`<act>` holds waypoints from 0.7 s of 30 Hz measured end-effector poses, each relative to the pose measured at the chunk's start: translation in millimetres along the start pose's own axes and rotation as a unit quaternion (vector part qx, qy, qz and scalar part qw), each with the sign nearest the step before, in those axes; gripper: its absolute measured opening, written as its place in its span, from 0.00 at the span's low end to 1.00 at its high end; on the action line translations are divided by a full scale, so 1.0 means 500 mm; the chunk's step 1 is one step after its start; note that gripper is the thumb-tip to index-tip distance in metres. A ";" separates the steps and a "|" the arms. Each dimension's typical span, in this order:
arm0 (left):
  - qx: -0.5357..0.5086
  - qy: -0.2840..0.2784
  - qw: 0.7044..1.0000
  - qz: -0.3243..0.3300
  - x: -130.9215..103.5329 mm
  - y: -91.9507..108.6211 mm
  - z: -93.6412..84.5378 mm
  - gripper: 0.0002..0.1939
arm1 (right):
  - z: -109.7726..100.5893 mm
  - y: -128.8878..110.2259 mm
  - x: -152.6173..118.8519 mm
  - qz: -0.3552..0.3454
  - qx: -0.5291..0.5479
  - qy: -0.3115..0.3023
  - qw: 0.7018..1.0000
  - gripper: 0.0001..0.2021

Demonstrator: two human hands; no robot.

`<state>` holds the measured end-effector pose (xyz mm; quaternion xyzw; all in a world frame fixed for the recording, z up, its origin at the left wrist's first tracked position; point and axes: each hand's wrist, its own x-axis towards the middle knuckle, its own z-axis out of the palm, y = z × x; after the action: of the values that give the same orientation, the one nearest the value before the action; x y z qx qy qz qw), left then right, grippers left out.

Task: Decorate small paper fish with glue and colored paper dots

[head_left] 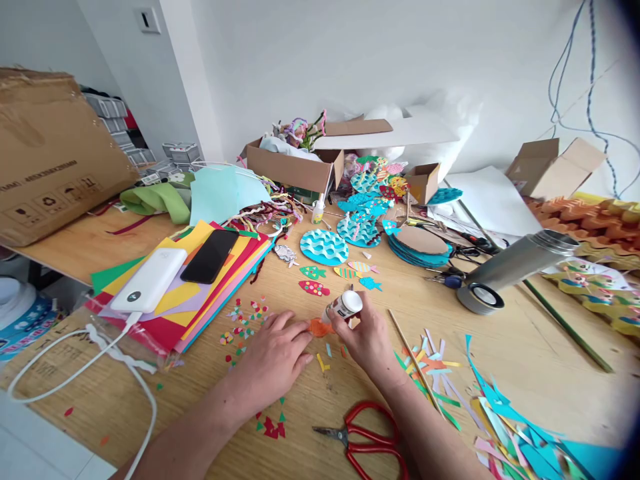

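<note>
My right hand (369,333) grips a small white glue bottle (345,305), tilted over a little orange paper fish (320,327) on the wooden table. My left hand (277,350) lies palm down beside the fish, fingers extended, its fingertips touching the fish's left end. Just beyond are finished-looking paper fish: a red dotted one (314,288), a green one (313,272), a striped one (364,267) and a blue one (371,284). Small yellow and blue paper bits lie between my hands. Red-handled scissors (370,437) rest near the front edge.
Coloured sheets (210,300) carry a phone (210,256) and a white power bank (149,280) at left. Paper strips (520,427) and a thin stick (415,360) lie right. Behind stand blue wavy discs (324,247), a metal flask (520,263) and a cardboard box (295,167).
</note>
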<state>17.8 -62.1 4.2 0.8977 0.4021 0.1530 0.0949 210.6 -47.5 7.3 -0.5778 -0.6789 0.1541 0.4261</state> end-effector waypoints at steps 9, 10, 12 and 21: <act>-0.002 -0.002 1.000 0.001 0.003 0.000 0.002 0.15 | -0.001 0.001 0.001 0.018 0.000 -0.013 1.000 0.09; -0.002 0.000 1.000 0.002 0.003 0.000 0.002 0.15 | -0.002 0.001 0.001 0.015 0.001 -0.014 1.000 0.08; -0.001 0.004 1.000 0.003 0.003 0.000 0.002 0.15 | -0.003 0.001 0.001 0.004 0.005 -0.024 1.000 0.08; -0.001 -0.001 1.000 0.003 0.002 0.000 0.000 0.15 | -0.007 0.004 0.004 0.017 -0.001 -0.012 1.000 0.09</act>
<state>18.5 -61.3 4.6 0.8989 0.3994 0.1526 0.0962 214.7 -46.1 8.6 -0.5876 -0.6743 0.1671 0.4148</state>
